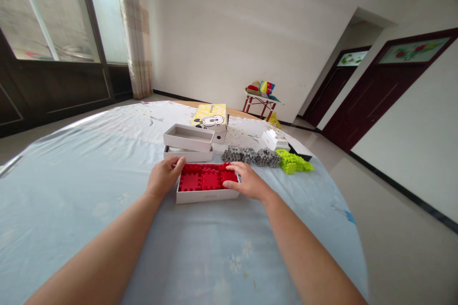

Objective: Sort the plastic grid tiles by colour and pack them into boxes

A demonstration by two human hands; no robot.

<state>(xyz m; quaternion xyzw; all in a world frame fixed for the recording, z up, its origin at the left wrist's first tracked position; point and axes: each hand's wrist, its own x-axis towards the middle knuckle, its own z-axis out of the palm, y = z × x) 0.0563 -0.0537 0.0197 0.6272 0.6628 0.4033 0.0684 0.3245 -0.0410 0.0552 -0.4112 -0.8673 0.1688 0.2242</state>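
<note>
A white box (207, 196) sits on the table in front of me, filled with red notched interlocking blocks (189, 182). My left hand (165, 174) is closed on the box's left rim near its far corner, the fingertips partly hidden. At the right end, my right hand (246, 180) reaches over the rim. Its thumb and fingers grip a red block inside the box, and the palm covers part of that end.
Behind are an open white box (189, 138) stacked on another, and a yellow cartoon carton (211, 115). Grey blocks (250, 156) and lime-green blocks (295, 162) lie behind right, near a white box (274, 140). The cloth-covered round table (89, 205) ends at right.
</note>
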